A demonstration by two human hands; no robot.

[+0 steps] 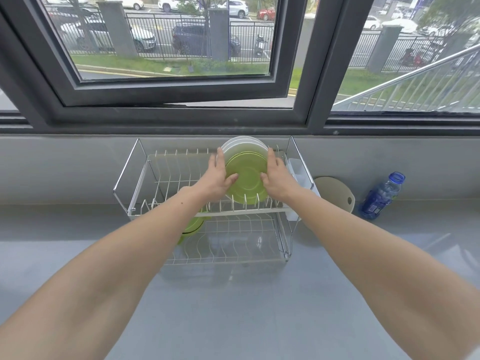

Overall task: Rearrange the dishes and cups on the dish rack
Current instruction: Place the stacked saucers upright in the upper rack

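A two-tier white wire dish rack point(145, 183) stands on the grey counter under the window. In its upper tier, right of centre, green plates point(246, 178) stand upright in front of white plates point(244, 146). My left hand point(219, 175) holds the stack's left edge, fingers behind it and thumb on the front green plate. My right hand point(275, 175) holds the right edge the same way. A green dish point(192, 226) sits on the lower tier at the left, partly hidden by my left forearm.
A white cutlery holder point(301, 170) hangs on the rack's right side. A beige cutting board point(335, 190) leans on the wall to the right, with a blue-capped water bottle point(381, 196) beyond it. The window frame rises right behind the rack.
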